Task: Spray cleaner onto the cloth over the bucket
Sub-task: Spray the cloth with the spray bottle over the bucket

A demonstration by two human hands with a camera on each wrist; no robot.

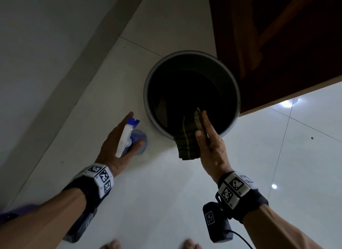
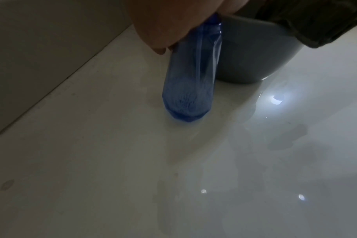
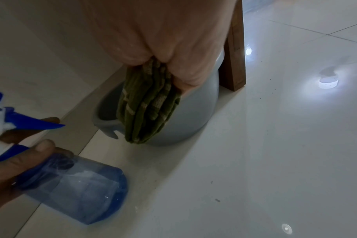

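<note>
Overhead, the head view lays it all out: the left hand (image 1: 120,148) grips a blue spray bottle (image 1: 129,137) at lower left of centre, fingers curled round its neck, forefinger stretched past the white-and-blue nozzle. The right hand (image 1: 211,145) pinches a folded green cloth (image 1: 189,137) between thumb and fingers, the cloth hanging over the near rim of the grey bucket (image 1: 148,78), which fills mid-frame with a dark inside. Bottle and cloth sit apart, the nozzle near the bucket's left edge.

From the left wrist, the bottle (image 2: 192,72) shows only its clear blue body dropping from under the palm, with the bucket's outer wall (image 2: 253,56) just behind it and a corner of cloth (image 2: 308,24) at upper right; the nozzle is hidden there. From the right wrist, the cloth's (image 3: 149,104) layered folds with pale stripes show plainly, squeezed under the palm at top centre, in front of the bucket (image 3: 194,116). At lower left that view catches the bottle (image 3: 77,190) tilted, liquid inside, the blue trigger free of the left fingers (image 3: 43,146) below it.

Glossy white floor tiles (image 1: 277,156) throw back bright lamp spots at right. A pale wall meets the floor at left. A dark wooden table (image 1: 277,45) fills the upper right, its leg (image 3: 234,56) standing beside the bucket. Bare toes (image 1: 111,245) peek in at the bottom edge.
</note>
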